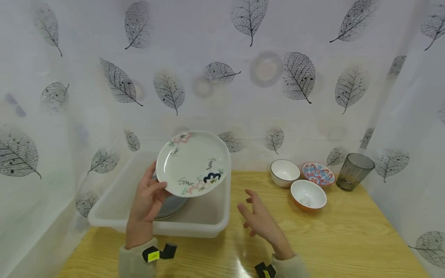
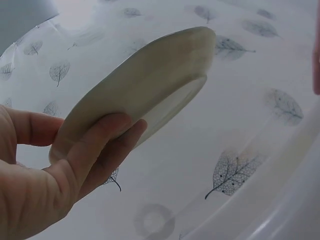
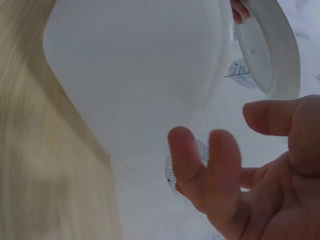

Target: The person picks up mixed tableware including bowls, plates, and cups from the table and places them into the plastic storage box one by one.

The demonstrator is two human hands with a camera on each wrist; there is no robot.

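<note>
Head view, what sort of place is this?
Probably a makeshift, screened-off work booth: leaf-print sheeting hangs behind and on both sides of a wood-grain table, which bears a white tub.

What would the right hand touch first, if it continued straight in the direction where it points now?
The right hand would probably meet the bin first, at its right wall. Depth is unclear, so it might instead pass above this toward the plate.

Pale sheeting [image 1: 215, 106] behind and beside a wood-grain table [image 1: 347, 239]
Dark, veined leaves [image 1: 299, 76] are printed across the sheeting; white glare [image 1: 241, 267] shines on the yellowish wood.
</note>
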